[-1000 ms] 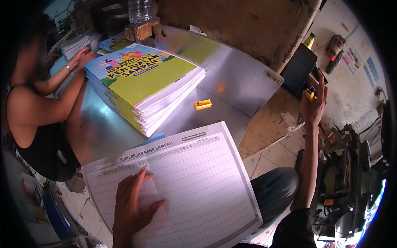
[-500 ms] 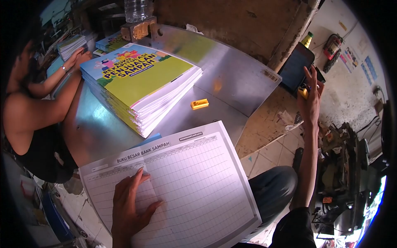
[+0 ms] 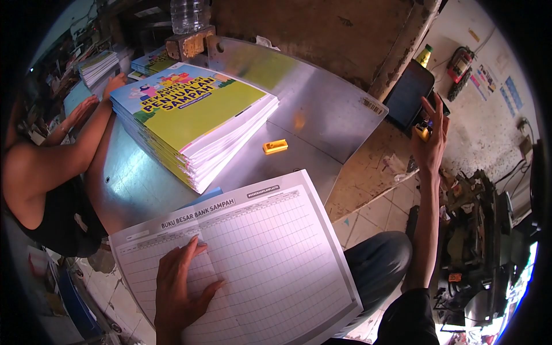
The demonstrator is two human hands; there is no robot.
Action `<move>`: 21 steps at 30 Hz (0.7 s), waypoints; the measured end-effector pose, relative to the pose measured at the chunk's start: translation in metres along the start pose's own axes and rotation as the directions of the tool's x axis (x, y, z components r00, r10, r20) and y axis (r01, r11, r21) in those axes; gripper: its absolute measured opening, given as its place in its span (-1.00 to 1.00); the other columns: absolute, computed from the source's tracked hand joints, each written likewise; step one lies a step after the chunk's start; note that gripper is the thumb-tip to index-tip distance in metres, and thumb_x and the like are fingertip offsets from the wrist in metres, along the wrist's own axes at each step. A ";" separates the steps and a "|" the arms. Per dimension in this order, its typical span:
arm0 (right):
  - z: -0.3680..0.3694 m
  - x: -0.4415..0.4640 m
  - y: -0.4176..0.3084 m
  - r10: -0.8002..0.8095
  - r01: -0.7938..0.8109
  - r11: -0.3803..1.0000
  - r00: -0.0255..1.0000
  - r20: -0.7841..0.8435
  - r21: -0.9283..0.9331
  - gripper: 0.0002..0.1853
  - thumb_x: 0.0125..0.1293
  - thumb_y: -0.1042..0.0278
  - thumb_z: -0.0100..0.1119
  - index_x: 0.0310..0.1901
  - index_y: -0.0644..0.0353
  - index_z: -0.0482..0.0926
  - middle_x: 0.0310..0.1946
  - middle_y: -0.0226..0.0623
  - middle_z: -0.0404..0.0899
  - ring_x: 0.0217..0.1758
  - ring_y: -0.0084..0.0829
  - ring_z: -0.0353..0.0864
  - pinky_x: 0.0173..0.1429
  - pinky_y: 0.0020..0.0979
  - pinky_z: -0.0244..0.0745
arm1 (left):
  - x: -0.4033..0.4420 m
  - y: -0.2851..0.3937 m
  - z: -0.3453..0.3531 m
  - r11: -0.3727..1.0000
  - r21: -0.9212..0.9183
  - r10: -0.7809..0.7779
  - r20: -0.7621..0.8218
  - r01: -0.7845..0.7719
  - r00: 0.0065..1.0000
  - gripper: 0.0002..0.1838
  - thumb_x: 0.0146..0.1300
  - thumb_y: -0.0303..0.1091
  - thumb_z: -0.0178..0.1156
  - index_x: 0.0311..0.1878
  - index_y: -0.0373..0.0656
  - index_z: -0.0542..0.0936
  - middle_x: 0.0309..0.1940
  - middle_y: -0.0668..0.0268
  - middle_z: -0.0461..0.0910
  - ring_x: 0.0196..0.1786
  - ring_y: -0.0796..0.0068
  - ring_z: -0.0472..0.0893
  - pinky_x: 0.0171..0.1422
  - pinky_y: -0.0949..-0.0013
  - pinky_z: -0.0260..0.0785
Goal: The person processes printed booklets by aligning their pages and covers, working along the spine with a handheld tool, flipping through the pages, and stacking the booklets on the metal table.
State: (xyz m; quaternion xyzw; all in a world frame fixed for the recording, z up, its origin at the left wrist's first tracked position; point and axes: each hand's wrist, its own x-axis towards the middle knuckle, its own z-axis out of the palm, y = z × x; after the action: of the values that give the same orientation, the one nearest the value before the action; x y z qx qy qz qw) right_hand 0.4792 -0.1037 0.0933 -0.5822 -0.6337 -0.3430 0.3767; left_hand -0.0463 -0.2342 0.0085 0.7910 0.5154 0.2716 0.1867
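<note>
An open ledger [image 3: 270, 247] headed "BUKU BESAR BANK SAMPAH", with ruled grid pages, rests over my lap, against the table edge. My left hand [image 3: 184, 282] lies on its left page, fingers and thumb apart. Out to the right, my right hand [image 3: 430, 135] is beside a dark tablet-like screen [image 3: 409, 95]. Its fingers point up and away, and a small yellow object [image 3: 423, 133] sits between thumb and fingers; its kind is unclear. A thick stack of "Buku Rekapitulasi Penjualan Sampah" books [image 3: 195, 121] stands beyond the ledger. Near the stack lies a small yellow case-like item [image 3: 275, 146].
The metal sheet [image 3: 322, 98] covers part of a worn wooden table [image 3: 359, 178]. At left, another person's arm [image 3: 75, 144] leans on the table near more books [image 3: 99, 68]. A plastic bottle [image 3: 190, 14] stands on a wooden block [image 3: 190, 43]. A fire extinguisher [image 3: 461, 63] hangs at right.
The other person's nearer-to-me hand pose at left has altered, with the fingers stretched out and the head farther out of view. My right hand has shifted slightly; my left hand stays put.
</note>
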 end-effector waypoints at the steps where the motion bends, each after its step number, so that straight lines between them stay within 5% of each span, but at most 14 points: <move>1: 0.001 0.000 -0.001 -0.036 0.036 0.999 0.997 -0.063 0.003 0.11 -0.02 0.80 0.23 0.62 -0.03 0.06 0.34 -0.39 0.59 0.26 -0.16 0.46 0.42 -0.20 0.42 | 0.000 0.000 0.000 1.000 0.004 0.005 -0.002 -0.005 1.000 -0.07 0.20 -0.07 0.48 0.54 -0.23 0.28 0.25 0.18 0.62 0.37 0.02 0.44 0.51 -0.01 0.18; 11: 0.004 0.002 0.005 -0.001 0.002 1.000 0.999 0.046 -0.010 0.11 -0.01 0.79 0.20 0.63 0.00 0.02 0.40 -0.36 0.53 0.28 -0.11 0.40 0.42 -0.20 0.37 | 0.001 0.001 -0.001 1.000 -0.027 0.010 -0.006 -0.010 1.000 -0.05 0.12 -0.09 0.52 0.51 -0.25 0.32 0.27 0.15 0.61 0.37 0.03 0.45 0.53 -0.02 0.18; 13: 0.001 0.001 0.005 -0.038 0.033 0.996 0.997 -0.062 -0.084 0.02 0.08 0.74 0.21 0.62 0.05 0.06 0.35 -0.29 0.58 0.18 -0.21 0.51 0.34 -0.28 0.45 | 0.002 -0.001 -0.001 0.996 0.072 0.051 -0.036 -0.048 0.998 -0.02 0.10 -0.04 0.53 0.51 -0.27 0.32 0.31 0.12 0.57 0.42 0.02 0.42 0.57 -0.07 0.10; 15: 0.010 -0.009 0.028 0.215 -0.157 0.909 0.970 -0.113 0.386 -0.25 0.27 0.64 0.23 0.52 0.14 0.29 0.26 -0.26 0.65 0.10 -0.34 0.62 0.22 -0.40 0.53 | 0.002 -0.001 -0.002 0.984 0.176 0.041 -0.074 -0.027 0.996 0.01 0.08 0.02 0.53 0.51 -0.28 0.31 0.36 0.09 0.52 0.47 0.00 0.39 0.60 -0.13 0.03; 17: -0.004 -0.003 0.001 0.286 -0.252 0.873 0.958 -0.021 0.417 -0.56 0.43 0.51 0.21 0.33 0.21 0.54 0.14 -0.31 0.70 0.05 -0.49 0.67 0.14 -0.49 0.56 | 0.008 0.002 -0.005 0.984 0.180 0.008 -0.066 0.004 0.998 0.06 0.10 0.16 0.48 0.51 -0.33 0.30 0.48 0.02 0.38 0.59 0.00 0.25 0.66 -0.21 -0.16; 18: -0.012 0.007 -0.035 0.250 -0.219 0.861 0.968 -0.007 0.458 -0.73 0.51 0.51 0.17 0.18 0.32 0.62 -0.07 -0.33 0.68 -0.12 -0.60 0.61 -0.05 -0.57 0.53 | 0.006 0.002 -0.006 0.975 0.221 0.003 -0.045 0.007 0.999 0.06 0.14 0.23 0.42 0.51 -0.34 0.28 0.51 0.01 0.32 0.63 0.02 0.19 0.68 -0.21 -0.22; 21: -0.037 0.016 -0.116 0.008 -0.226 0.822 0.922 0.387 0.523 -0.69 0.40 0.37 0.25 0.12 0.26 0.57 -0.13 -0.37 0.56 -0.13 -0.58 0.52 -0.11 -0.49 0.45 | 0.006 -0.004 0.000 0.972 0.232 -0.040 0.017 0.035 0.999 0.14 0.16 0.38 0.34 0.57 -0.27 0.21 0.58 -0.01 0.20 0.68 -0.01 0.04 0.72 -0.21 -0.33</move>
State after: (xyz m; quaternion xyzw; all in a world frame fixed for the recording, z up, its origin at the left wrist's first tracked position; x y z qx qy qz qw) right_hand 0.3659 -0.1384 0.1256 -0.5388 -0.7273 -0.0035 0.4251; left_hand -0.0469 -0.2276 0.0074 0.8003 0.5565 0.1975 0.1040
